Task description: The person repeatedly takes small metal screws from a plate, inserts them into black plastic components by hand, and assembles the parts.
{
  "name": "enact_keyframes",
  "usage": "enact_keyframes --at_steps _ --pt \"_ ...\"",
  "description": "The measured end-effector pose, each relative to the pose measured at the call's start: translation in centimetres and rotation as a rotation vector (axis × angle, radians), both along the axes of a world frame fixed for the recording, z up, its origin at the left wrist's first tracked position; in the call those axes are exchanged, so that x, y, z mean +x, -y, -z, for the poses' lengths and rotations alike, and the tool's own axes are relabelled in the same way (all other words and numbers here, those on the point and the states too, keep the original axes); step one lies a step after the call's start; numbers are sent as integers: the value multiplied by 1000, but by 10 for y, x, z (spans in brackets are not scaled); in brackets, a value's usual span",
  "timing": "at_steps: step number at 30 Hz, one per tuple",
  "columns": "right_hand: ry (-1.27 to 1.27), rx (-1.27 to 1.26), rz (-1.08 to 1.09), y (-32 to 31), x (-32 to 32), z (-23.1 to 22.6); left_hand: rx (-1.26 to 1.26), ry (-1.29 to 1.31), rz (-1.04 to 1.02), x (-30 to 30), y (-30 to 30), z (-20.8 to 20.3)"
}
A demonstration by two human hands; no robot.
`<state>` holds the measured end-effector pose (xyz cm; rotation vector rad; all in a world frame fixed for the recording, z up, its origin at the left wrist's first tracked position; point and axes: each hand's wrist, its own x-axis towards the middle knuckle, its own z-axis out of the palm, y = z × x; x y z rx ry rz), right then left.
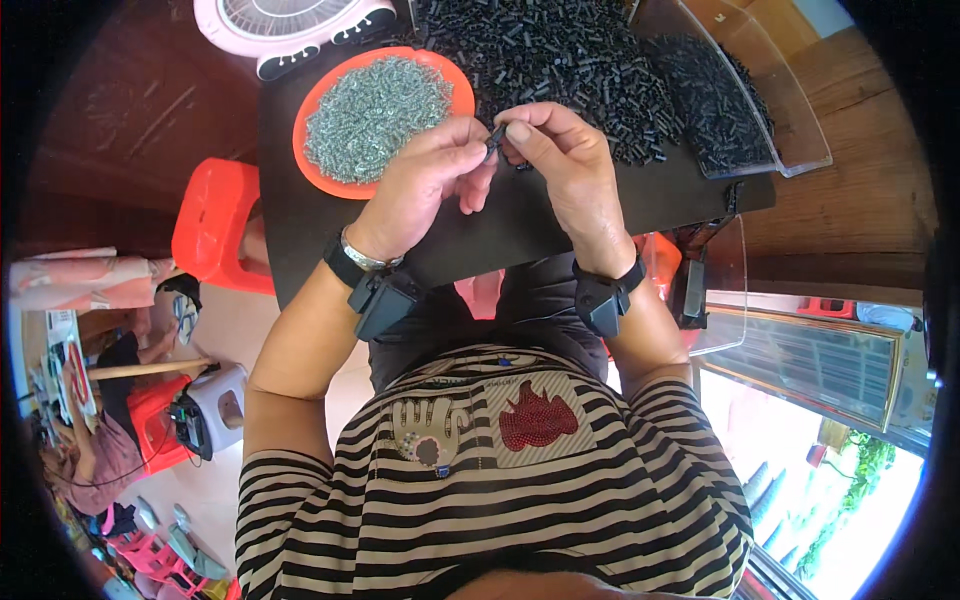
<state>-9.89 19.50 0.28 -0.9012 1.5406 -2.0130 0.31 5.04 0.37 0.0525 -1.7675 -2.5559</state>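
A small black plastic piece (pixel 494 142) is pinched between my two hands at the near edge of the black pile. My left hand (pixel 440 175) grips it between thumb and fingers, closed. From the other side, my right hand (pixel 568 165) holds it with thumb and forefinger, also closed. Fingertips hide much of the piece. Left of my hands, an orange-red plate (pixel 303 150) bears a heap of small silvery metal parts (pixel 375 115), too fine to name surely. Beyond my hands spreads a large pile of short black plastic pieces (pixel 560 75).
On the right, a clear plastic bin (pixel 805 140) lies tilted with more black pieces inside. A pink fan (pixel 290 20) stands at the far left of the dark table (pixel 480 240). Red stools (pixel 210 225) are to the left, and another person sits at lower left.
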Motion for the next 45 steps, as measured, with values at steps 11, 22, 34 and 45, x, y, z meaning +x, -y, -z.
enact_keyframes --at_steps 11,22,34,45 --pt "-57 99 -30 -7 -2 -2 -80 68 -19 0 0 2" --pt "-79 136 -37 -7 -7 -2 -73 95 -34 0 -1 -1" --pt "-351 182 111 -4 4 -6 -147 35 -78 2 -7 1" --pt "-783 177 347 2 14 -15 -405 -57 -209 2 -12 -3"
